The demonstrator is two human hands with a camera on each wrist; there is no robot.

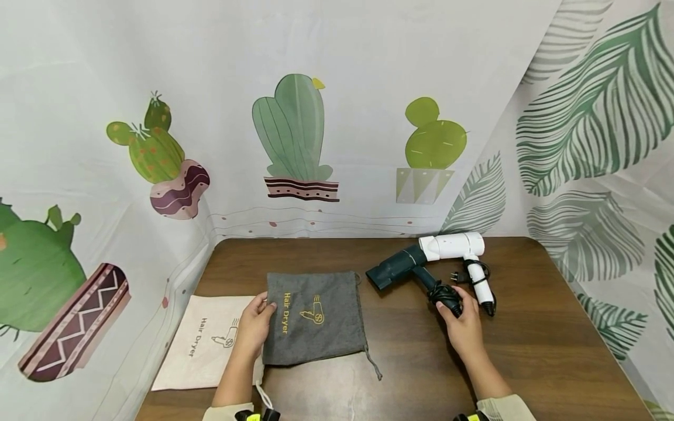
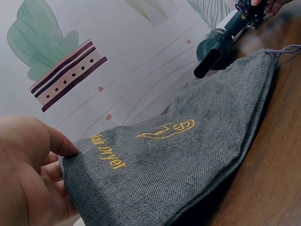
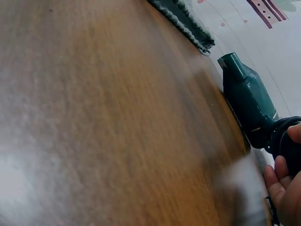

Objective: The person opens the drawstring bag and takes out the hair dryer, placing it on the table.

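My left hand (image 1: 256,323) pinches the left edge of a grey drawstring bag (image 1: 337,327) with yellow "Hair Dryer" lettering. In the left wrist view the thumb lies on top of the bag's (image 2: 155,169) corner and the fingers go under it. My right hand (image 1: 464,323) grips the handle of a dark green hair dryer (image 1: 397,268), where its black cord (image 1: 444,294) is wound. The right wrist view shows the green hair dryer (image 3: 249,99) with its nozzle toward the bag's mouth (image 3: 183,23), apart from it. Part of the right hand is cut off there.
A white hair dryer (image 1: 453,245) with its cord wrapped on the handle lies behind the green one, at the table's back right. A cream "Hair Dryer" bag (image 1: 179,351) lies at the left, partly under my left forearm. A printed cloth (image 1: 368,117) hangs behind the brown table (image 1: 411,374).
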